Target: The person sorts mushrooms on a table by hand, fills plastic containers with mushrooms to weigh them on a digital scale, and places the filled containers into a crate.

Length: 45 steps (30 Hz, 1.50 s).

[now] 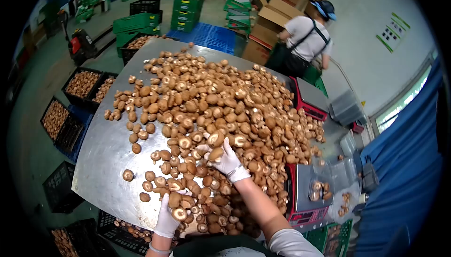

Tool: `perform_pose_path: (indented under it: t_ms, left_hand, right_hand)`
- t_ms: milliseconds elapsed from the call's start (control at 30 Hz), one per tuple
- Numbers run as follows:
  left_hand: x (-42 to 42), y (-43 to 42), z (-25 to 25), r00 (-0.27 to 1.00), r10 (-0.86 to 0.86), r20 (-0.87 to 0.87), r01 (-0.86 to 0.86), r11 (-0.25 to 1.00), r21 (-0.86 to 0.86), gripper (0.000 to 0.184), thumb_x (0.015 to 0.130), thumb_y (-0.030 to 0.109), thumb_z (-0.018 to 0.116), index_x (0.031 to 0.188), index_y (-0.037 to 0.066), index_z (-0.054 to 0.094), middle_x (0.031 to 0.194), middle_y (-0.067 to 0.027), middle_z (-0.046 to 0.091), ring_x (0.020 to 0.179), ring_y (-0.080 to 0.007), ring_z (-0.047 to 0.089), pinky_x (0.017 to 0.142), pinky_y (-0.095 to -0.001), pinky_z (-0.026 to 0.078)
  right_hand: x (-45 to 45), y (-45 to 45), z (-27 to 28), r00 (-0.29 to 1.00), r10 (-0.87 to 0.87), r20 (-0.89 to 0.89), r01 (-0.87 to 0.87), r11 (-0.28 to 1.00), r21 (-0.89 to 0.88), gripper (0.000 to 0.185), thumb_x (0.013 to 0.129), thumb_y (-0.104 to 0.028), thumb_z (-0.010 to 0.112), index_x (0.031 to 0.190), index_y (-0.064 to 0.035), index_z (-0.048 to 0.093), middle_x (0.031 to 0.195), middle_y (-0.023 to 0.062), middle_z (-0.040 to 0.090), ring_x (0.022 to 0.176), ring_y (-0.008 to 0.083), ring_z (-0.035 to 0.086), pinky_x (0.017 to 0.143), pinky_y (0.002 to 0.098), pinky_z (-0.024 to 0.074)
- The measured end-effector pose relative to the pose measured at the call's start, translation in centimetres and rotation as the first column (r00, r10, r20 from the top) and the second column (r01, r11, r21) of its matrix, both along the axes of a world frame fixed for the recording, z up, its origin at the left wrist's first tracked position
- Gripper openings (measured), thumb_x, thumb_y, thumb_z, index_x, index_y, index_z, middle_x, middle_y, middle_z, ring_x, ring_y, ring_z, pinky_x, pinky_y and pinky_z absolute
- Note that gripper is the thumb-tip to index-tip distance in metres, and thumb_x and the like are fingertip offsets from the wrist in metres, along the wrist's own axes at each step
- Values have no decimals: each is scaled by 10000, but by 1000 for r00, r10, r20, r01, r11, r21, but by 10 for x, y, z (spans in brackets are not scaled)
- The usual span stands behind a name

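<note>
A wide heap of brown shiitake mushrooms (221, 102) is spread over a metal table (103, 163). My right hand (229, 164), in a white glove, reaches into the middle of the heap and is closed around a mushroom (215, 154); its fingertips are partly hidden among the mushrooms. Nearer to my body, my left hand (165, 220), also gloved, curls round mushrooms (175, 200) at the front left of the pile. Another mushroom with its pale underside up (179, 214) lies against that hand. Most of the left fingers are covered.
On the right stand a red scale (307, 214) with a clear tub of mushrooms (320, 191) and a second scale (310, 98). Black crates of mushrooms (82, 83) line the left floor. A co-worker (307, 36) stands by cardboard boxes (272, 19) at the back.
</note>
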State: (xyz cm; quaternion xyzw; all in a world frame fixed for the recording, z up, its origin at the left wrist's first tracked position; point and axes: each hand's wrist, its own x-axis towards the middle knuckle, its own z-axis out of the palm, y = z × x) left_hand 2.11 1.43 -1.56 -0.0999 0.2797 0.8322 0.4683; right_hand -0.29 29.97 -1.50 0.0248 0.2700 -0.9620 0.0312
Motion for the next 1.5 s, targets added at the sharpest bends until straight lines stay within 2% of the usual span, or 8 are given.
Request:
perform_pose_path:
  t_ms: [567, 700, 967, 1100, 1133, 1267, 1433, 1500]
  left_hand:
    - [129, 147, 25, 877, -471, -92, 465, 882, -82, 668, 923, 627, 365, 1223, 52, 521, 1094, -108, 616, 954, -219, 615, 715, -343, 527]
    - [174, 197, 33, 886, -464, 10, 464, 884, -55, 658, 916, 648, 347, 1175, 72, 529, 1073, -114, 625, 903, -231, 630, 668, -345, 538]
    - [253, 309, 52, 850, -333, -408, 300, 943, -144, 629, 923, 618, 393, 1211, 79, 538, 1060, -93, 628, 890, -159, 624, 684, -235, 508]
    - [277, 380, 46, 541, -278, -794, 185, 960, -209, 527, 910, 430, 557, 1256, 34, 522, 1186, -126, 580, 1043, -218, 582, 893, -324, 473]
    - [279, 404, 41, 125, -170, -978, -7, 985, -172, 492, 861, 320, 631, 1243, 25, 533, 1259, -170, 536, 1156, -283, 518, 990, -380, 409]
    - [296, 423, 49, -624, -344, -701, -165, 936, -312, 545, 756, 293, 706, 1242, 92, 562, 1345, -174, 473, 1250, -393, 420, 1076, -498, 287]
    - [303, 395, 51, -258, -267, -929, -101, 963, -249, 534, 858, 269, 646, 1321, 59, 483, 1369, -162, 460, 1271, -365, 418, 1064, -412, 338]
    - [306, 378, 65, 397, -286, -872, 233, 951, -206, 593, 925, 308, 588, 1408, 43, 370, 1397, -129, 443, 1305, -233, 403, 1062, -346, 331]
  right_hand:
    - [257, 51, 10, 919, -381, -96, 289, 821, -491, 673, 936, -545, 399, 1335, -3, 403, 934, 163, 594, 520, 170, 470, 440, 259, 365]
    - [316, 79, 35, 840, -464, 283, 542, 752, -377, 555, 950, -521, 405, 1236, -54, 498, 946, 141, 603, 592, 189, 529, 464, 262, 421]
    - [418, 175, 70, 608, -786, 114, 748, 615, 251, 542, 967, -519, 403, 1189, -36, 508, 925, 102, 628, 746, 148, 598, 666, 265, 508]
    - [444, 225, 71, 445, -893, -68, 709, 305, 635, 475, 991, -440, 410, 1216, -30, 491, 992, 74, 596, 840, 128, 591, 706, 237, 487]
    - [449, 230, 73, 447, -886, -119, 610, 205, 765, 437, 996, -386, 423, 1228, -21, 484, 1033, 75, 585, 862, 143, 591, 739, 248, 483]
    - [455, 244, 49, 522, -802, -292, 249, -185, 951, 395, 966, -205, 491, 1304, -8, 443, 1235, 137, 520, 1142, 217, 486, 992, 342, 380]
    - [459, 227, 79, 541, -734, -410, 411, -194, 891, 585, 801, -5, 626, 1344, -11, 409, 1301, 153, 478, 1196, 263, 475, 1035, 365, 364]
    - [456, 210, 93, 701, -544, -461, 293, -370, 882, 644, 744, -36, 686, 1334, -16, 428, 1310, 181, 472, 1217, 307, 464, 1046, 391, 353]
